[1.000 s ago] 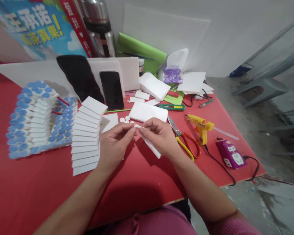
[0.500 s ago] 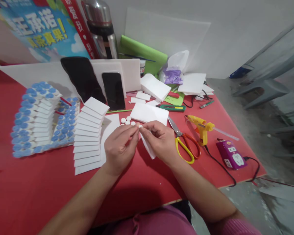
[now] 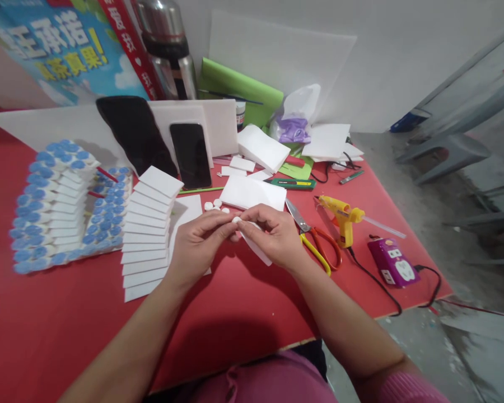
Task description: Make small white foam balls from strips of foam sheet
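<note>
The left hand and the right hand pinch a white paper strip, its far end rolled round. Just beyond the fingers lie small, round white paper rolls. Shiny metal scissors sit beside the right hand.

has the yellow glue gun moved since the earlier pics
No. The glue gun lies in the same spot between the scissors and the purple power box; only the camera's view has shifted slightly.
</note>
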`<state>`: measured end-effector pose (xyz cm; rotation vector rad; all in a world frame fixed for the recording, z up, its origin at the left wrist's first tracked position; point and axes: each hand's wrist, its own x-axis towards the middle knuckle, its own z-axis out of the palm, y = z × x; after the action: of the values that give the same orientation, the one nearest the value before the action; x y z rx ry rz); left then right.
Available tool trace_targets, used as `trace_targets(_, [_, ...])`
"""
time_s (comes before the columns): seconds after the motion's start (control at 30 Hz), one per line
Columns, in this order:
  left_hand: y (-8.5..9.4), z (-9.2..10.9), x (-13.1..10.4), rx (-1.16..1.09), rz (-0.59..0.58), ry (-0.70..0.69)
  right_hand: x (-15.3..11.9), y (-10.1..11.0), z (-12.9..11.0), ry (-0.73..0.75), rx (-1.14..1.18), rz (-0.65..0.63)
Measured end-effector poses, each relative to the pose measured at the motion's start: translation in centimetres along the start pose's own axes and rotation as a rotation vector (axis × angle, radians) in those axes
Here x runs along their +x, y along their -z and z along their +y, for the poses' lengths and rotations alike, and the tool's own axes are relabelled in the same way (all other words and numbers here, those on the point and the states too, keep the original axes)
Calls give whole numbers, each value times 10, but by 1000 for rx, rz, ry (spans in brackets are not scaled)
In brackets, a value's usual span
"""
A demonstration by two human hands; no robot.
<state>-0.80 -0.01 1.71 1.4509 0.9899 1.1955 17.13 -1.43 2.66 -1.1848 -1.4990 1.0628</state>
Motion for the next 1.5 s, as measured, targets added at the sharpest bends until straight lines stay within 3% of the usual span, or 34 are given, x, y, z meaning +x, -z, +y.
trace_targets(0.23, [2, 3, 1, -6, -38, 91, -3, 1, -3, 37, -92, -33])
trace_targets(0.43, [-1, 4, -1, 10, -27, 72, -2, 2, 1, 84, -204, 1])
trace_targets(0.67, [8, -4, 4, -149, -128, 333, 1, 3, 7, 58, -166, -46])
trace_targets(0.83, [8, -15, 7, -330, -113, 472, 1, 1, 7, 46, -129, -68])
trace_targets(1.2, [10, -8, 5, 30, -67, 209, 3, 5, 11, -159, -90, -36])
trace_targets(1.5, [-1, -5, 1, 54, 37, 147, -7, -6, 0, 77, -482, 45])
